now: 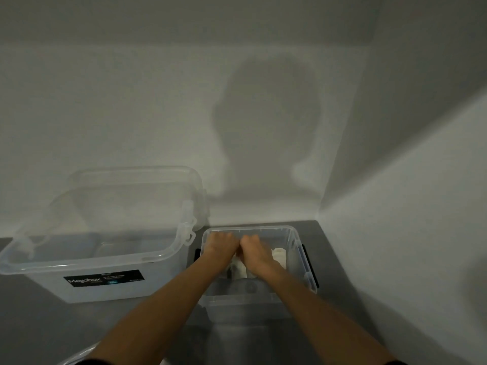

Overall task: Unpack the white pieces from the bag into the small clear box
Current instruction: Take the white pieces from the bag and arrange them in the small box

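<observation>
Clear tub point(105, 262) beside small clear box point(304, 250), left hand point(220, 245), right hand point(257, 253) inside, grip unclear

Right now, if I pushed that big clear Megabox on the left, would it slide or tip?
Probably slide: the big clear box looks nearly empty, so likely light, and sits wide and flat on the grey counter. Its thin see-through walls may flex slightly. What looks like its lid, leaning behind it, could topple.

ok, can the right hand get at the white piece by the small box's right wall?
Probably yes. The small clear box has no lid on, the right hand is inside it, and the white piece lies just beside that hand with nothing visibly covering it.
</observation>
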The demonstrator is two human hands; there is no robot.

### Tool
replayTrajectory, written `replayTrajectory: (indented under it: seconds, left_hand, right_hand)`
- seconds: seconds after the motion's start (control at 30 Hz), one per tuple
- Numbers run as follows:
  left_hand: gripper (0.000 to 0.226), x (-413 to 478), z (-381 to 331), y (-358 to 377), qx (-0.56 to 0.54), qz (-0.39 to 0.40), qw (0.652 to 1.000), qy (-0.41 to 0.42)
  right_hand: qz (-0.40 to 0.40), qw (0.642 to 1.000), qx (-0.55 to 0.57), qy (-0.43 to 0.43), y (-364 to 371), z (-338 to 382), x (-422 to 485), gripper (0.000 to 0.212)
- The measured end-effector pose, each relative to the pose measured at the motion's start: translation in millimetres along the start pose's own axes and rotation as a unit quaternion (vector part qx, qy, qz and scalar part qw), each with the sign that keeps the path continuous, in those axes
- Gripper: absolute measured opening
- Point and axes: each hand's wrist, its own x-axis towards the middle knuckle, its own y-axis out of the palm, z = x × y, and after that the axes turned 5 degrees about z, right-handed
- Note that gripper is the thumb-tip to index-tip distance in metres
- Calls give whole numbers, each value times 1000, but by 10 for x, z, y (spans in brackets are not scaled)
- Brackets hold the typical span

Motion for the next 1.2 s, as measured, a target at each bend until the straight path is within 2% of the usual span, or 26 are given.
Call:
replayTrajectory:
  seconds: [0.3,0.67,0.83,1.03,1.2]
  left_hand:
    - [28,-54,-10,20,23,-23,999,12]
    - [29,-247,167,-180,-43,-56,997,25]
    - [32,-447,338,-347,-136,-81,987,36]
    - [28,-968,690,-493,-271,-111,952,86]
    - [25,-1592,1142,-287,-366,-107,918,109]
  right_hand:
    - [-20,1000,11,21,21,27,-13,18]
    - [0,999,35,10,-92,23,-79,21]
    - [-33,999,15,-11,-475,120,-237,18]
    - [-118,991,31,-55,-1069,487,-627,15]
    - [-113,985,73,-113,-1080,1057,-1144,15]
